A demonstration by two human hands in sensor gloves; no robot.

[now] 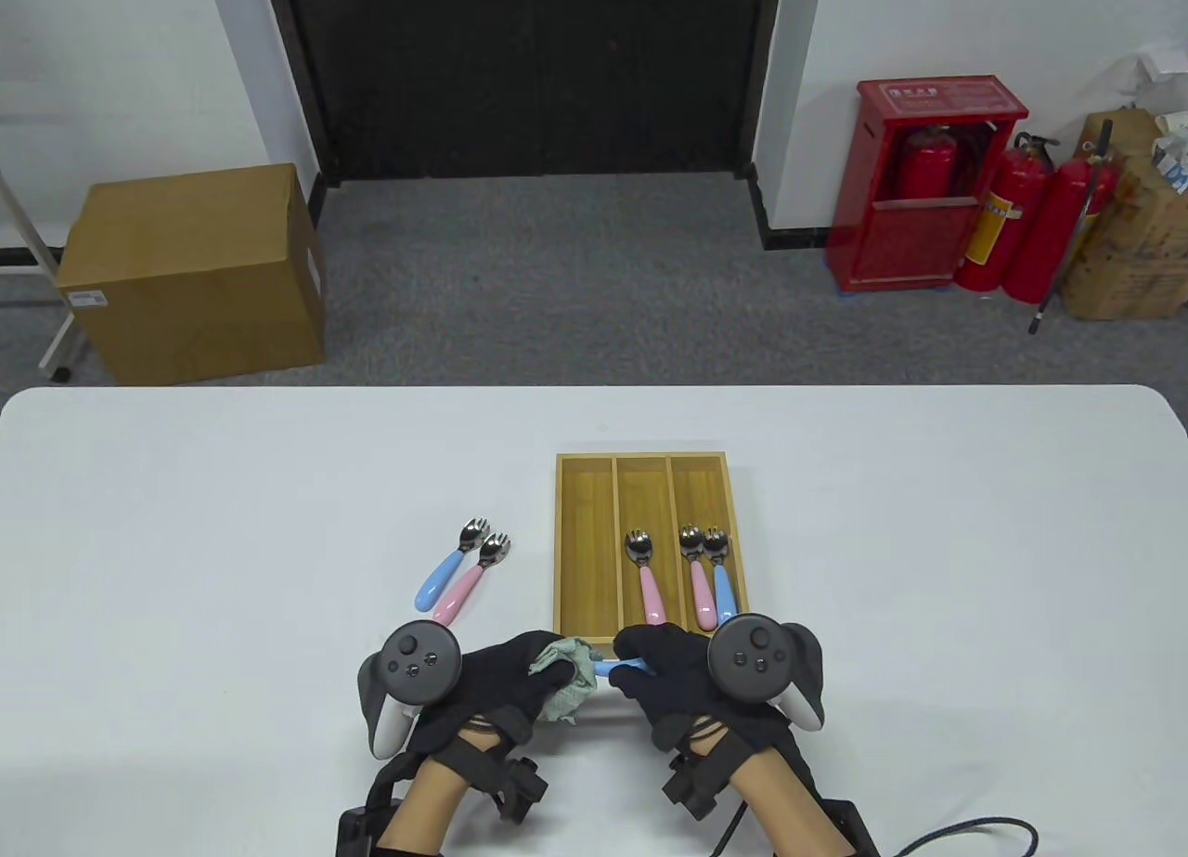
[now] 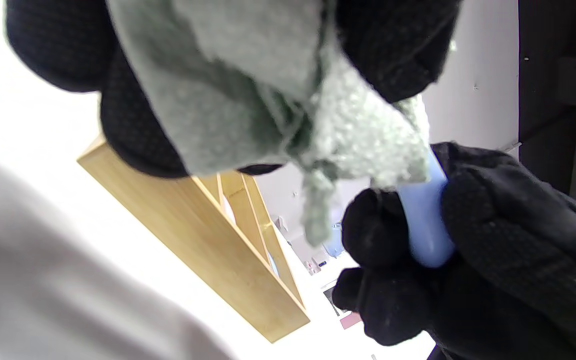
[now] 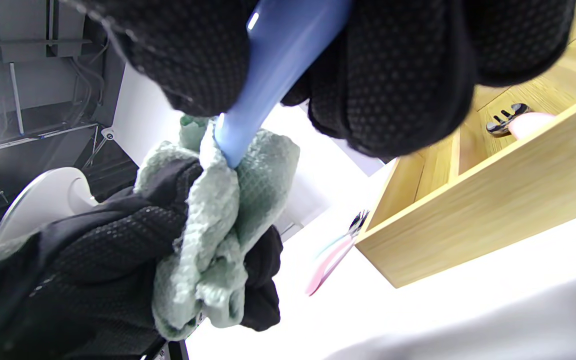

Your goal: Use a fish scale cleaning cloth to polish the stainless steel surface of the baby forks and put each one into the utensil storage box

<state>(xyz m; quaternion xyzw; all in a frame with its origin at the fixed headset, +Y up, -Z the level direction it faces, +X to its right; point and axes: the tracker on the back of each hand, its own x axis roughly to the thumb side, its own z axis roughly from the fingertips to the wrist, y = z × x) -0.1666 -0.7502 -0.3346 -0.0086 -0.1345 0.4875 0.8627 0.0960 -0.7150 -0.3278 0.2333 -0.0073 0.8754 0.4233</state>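
Observation:
My right hand (image 1: pixel 654 662) grips the blue handle of a baby fork (image 1: pixel 608 668) just in front of the wooden storage box (image 1: pixel 587 486). The fork's steel head is buried in the pale green cloth (image 1: pixel 568 676), which my left hand (image 1: pixel 520 676) holds bunched around it. In the right wrist view the blue handle (image 3: pixel 278 60) runs down into the cloth (image 3: pixel 218 220). In the left wrist view the cloth (image 2: pixel 268 95) covers the fork head and the handle (image 2: pixel 425 220) sits in the right glove. The box holds a pink fork (image 1: pixel 647 578) in the middle slot, a pink (image 1: pixel 698 578) and a blue fork (image 1: pixel 722 574) in the right slot.
Two more forks, one blue (image 1: pixel 450 569) and one pink (image 1: pixel 471 578), lie on the white table (image 1: pixel 186 523) left of the box. The box's left slot (image 1: pixel 585 541) holds nothing. Beyond the table are a cardboard carton (image 1: pixel 195 272) and fire extinguishers (image 1: pixel 1012 226).

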